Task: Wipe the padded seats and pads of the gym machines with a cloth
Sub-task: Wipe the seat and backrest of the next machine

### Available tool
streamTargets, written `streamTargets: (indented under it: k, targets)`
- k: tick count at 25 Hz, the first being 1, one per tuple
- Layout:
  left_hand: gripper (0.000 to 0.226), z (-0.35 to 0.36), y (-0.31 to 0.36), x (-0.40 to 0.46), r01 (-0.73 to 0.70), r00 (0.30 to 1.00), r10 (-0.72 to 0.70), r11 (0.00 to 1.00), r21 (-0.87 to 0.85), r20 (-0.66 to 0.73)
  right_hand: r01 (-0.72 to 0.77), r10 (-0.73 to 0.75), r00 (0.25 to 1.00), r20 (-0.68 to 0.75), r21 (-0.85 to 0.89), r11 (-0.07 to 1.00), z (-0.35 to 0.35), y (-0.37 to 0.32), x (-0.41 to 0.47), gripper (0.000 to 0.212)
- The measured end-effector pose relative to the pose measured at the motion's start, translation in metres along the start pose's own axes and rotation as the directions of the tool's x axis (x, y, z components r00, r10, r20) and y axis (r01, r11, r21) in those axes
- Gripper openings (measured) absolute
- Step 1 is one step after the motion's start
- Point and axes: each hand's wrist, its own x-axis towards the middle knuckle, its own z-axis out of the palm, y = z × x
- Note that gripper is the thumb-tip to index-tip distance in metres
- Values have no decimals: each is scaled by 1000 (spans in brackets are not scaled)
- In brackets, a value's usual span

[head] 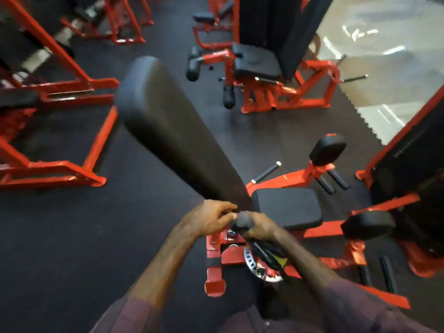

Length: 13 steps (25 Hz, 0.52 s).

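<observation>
Two pads [287, 207] nearest: flat black seat low at centre-right, long backrest [168, 126] slanting up and left from it. No cloth clearly visible; possibly the dark bundle at the right hand [260, 227], though equally a rubber grip — cannot tell through the blur. Right fingers curled tight round that dark rounded end [242, 221], just beside the seat's near-left corner. Left hand [209, 218] alongside, fingers loosely spread and bent, tips reaching toward the same dark end at the foot of the backrest; whether pinching anything, cannot tell.

Below the hands: red frame [216, 251] with a round perforated adjustment plate [252, 263]. Further right, two smaller black pads [328, 149] on red arms. Beyond, another red machine with a black seat [255, 61] and roller pads, more red frames at left, dark rubber floor [72, 224] throughout.

Judgement: likely a set-up step, either adjusting the machine or gathering the cloth, with no wiping contact on any pad yet. Next move calls for getting a cloth flat on the seat, sweeping across it, then up the long backrest, keeping clear of the adjustment plate.
</observation>
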Motion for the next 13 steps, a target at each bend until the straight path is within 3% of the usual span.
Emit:
streamTargets:
  k: [4, 8, 11, 13]
  targets:
    - [63, -18, -106, -160, 342, 936, -339, 940, 12, -93, 307, -296, 952, 84, -234, 923, 86, -109, -18, 23]
    - [65, -62, -193, -316, 625, 734, -629, 773, -108, -255, 495, -462, 868, 184, -400, 772, 143, -265, 5, 46]
    - [62, -99, -232, -400, 708, 601, -724, 679, -195, -338, 629, -565, 775, 284, -439, 642, 167, -378, 24, 45]
    - [55, -128, -262, -439, 744, 540, -738, 644, -181, -405, 651, -594, 753, 283, -453, 609, 185, -443, 51, 39]
